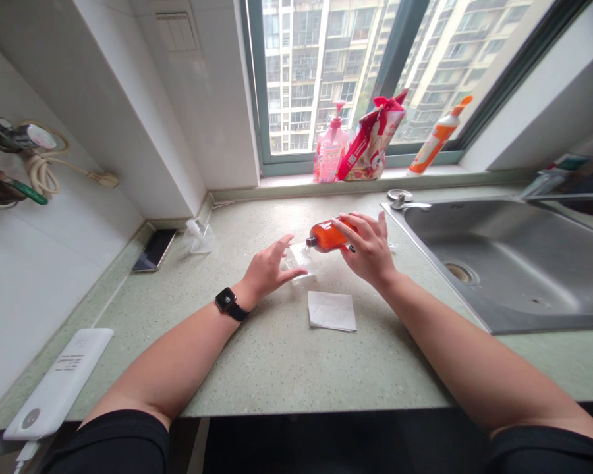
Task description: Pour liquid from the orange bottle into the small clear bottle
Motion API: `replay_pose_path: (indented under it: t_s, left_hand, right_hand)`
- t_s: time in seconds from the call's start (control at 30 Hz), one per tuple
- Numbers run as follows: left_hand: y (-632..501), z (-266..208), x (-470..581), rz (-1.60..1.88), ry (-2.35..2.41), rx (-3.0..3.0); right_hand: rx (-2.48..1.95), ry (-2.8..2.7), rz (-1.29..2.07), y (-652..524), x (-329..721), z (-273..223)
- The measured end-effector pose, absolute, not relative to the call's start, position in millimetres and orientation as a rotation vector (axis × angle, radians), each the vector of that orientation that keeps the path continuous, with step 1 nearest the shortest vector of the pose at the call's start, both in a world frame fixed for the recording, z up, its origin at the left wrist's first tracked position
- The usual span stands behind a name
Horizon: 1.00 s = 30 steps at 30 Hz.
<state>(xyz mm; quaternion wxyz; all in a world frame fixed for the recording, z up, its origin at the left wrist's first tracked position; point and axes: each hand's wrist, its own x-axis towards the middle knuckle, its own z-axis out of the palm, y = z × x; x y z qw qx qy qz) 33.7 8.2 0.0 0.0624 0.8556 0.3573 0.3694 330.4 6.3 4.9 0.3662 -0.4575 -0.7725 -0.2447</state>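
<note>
My right hand (370, 247) grips an amber bottle (329, 236) tilted almost flat, its open dark neck pointing left. Under the neck stands a small clear plastic container (304, 262), with what looks like clear liquid at the bottle's mouth. My left hand (267, 268), a black watch on its wrist, holds the container from the left, thumb on the near side and fingers on the far side. A folded white tissue (332, 311) lies on the counter just in front of the container.
A crumpled clear plastic piece (199, 237) and a phone (154, 251) lie at the left back. Nearer is a white power bank (59, 382). The steel sink (514, 263) is on the right. A pink pump bottle (330, 153), red bag (373, 141) and orange-white bottle (435, 141) stand along the windowsill.
</note>
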Motion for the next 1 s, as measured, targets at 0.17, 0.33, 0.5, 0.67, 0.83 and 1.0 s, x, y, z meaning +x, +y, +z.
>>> replay_pose_path:
  t_s: [0.17,0.33,0.5,0.67,0.83,1.0]
  left_hand:
    - [7.7,0.9,33.8,1.099,1.079,2.57]
    - [7.5,0.8,33.7,1.093,1.084,2.57]
    - [7.4,0.6,33.3,1.085,1.102,2.566]
    - [7.8,0.5,33.6,1.089,1.098,2.558]
    - [8.6,-0.5,33.7,1.09,1.095,2.572]
    - [9.8,-2.2,33.1,1.071,1.106,2.584]
  right_hand:
    - [-1.188,-1.982,-0.613,5.8,330.1,5.1]
    - [-1.193,-1.986,-0.627,6.0,330.1,5.1]
    - [-1.193,-1.984,-0.621,6.4,330.5,4.7]
    - [-1.205,-1.985,-0.603,5.0,330.1,5.3]
    - [-1.228,-1.983,-0.581,4.2,329.2,6.2]
    - [-1.228,-1.986,-0.589,4.3,329.2,6.5]
